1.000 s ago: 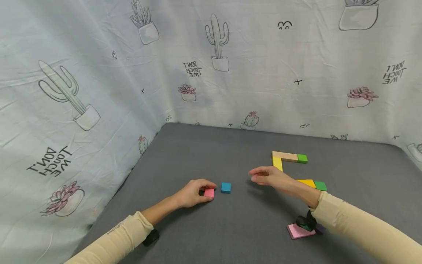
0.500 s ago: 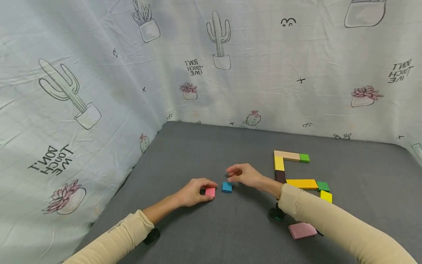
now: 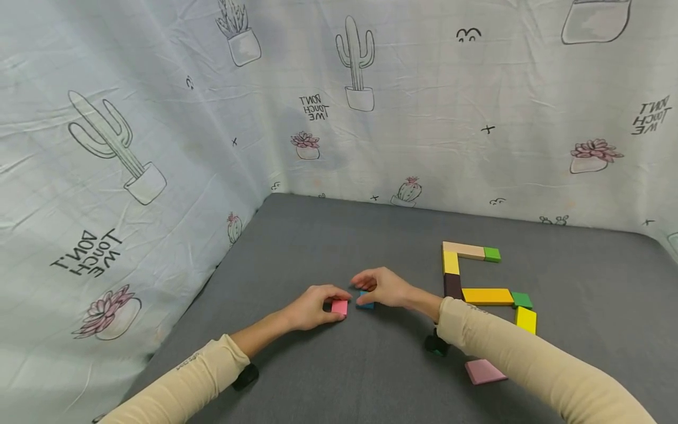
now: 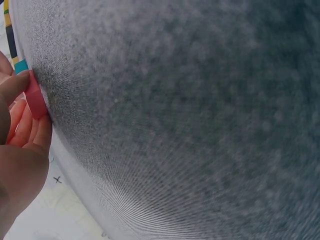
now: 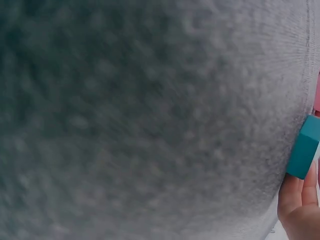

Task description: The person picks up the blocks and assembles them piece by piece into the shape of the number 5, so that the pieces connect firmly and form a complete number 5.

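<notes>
In the head view, my left hand (image 3: pixel 313 308) holds a small pink block (image 3: pixel 339 307) at the middle of the grey surface, thumb on the near side and fingers on the far side. The left wrist view shows that pink block (image 4: pixel 35 97) between thumb and fingertips. Just to its right, my right hand (image 3: pixel 391 288) bends around a blue block (image 3: pixel 366 305), thumb across it and fingers beyond, partly covering it. Fingertips touch one end of the blue block (image 5: pixel 304 149) in the right wrist view. A narrow gap separates the two blocks.
Right of the hands, a line of blocks bends across the surface: tan (image 3: pixel 470 251), light green (image 3: pixel 492 254), yellow (image 3: pixel 451 262), dark brown (image 3: pixel 452 285), orange-yellow (image 3: pixel 487 296), green (image 3: pixel 521 300) and yellow (image 3: pixel 526 320). A pink piece (image 3: pixel 484 372) lies by the right forearm. A patterned curtain (image 3: pixel 450 118) hangs behind.
My right hand has moved left from beside the line of blocks to the blue block and now closes around it. My left hand stays on the pink block.
</notes>
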The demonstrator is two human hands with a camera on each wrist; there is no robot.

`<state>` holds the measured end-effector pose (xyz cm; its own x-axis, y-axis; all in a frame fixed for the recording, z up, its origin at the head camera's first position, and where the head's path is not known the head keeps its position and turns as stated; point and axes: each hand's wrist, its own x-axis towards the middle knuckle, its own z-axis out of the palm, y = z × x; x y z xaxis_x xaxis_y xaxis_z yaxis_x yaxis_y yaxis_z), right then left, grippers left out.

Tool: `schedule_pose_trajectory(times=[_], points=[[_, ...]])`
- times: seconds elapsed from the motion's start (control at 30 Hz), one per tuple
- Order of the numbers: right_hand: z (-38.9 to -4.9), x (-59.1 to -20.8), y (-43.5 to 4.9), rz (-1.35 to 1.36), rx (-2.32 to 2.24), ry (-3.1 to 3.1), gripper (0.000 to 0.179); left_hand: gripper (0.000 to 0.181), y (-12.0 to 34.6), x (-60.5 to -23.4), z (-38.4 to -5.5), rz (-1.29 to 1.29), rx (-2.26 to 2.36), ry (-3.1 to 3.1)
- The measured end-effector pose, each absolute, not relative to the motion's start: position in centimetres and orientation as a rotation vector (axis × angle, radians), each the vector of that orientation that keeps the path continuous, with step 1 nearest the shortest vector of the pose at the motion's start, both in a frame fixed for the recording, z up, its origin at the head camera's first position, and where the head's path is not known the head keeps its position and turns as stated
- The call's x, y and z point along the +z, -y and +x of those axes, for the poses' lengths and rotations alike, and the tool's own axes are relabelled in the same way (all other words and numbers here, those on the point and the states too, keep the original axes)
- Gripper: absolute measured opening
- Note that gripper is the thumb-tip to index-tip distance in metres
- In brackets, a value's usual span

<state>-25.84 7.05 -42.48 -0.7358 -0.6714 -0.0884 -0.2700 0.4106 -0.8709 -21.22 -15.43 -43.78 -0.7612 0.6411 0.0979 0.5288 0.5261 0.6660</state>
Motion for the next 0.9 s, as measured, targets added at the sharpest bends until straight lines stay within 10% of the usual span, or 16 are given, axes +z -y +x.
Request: schedule_pose_trajectory(times=[0.9], points=[[-24.6, -41.9, -7.7, -0.811, -1.139, -2.428, 0.037, 0.037, 15.5, -43.7, -21.2, 0.995, 1.023, -2.623]])
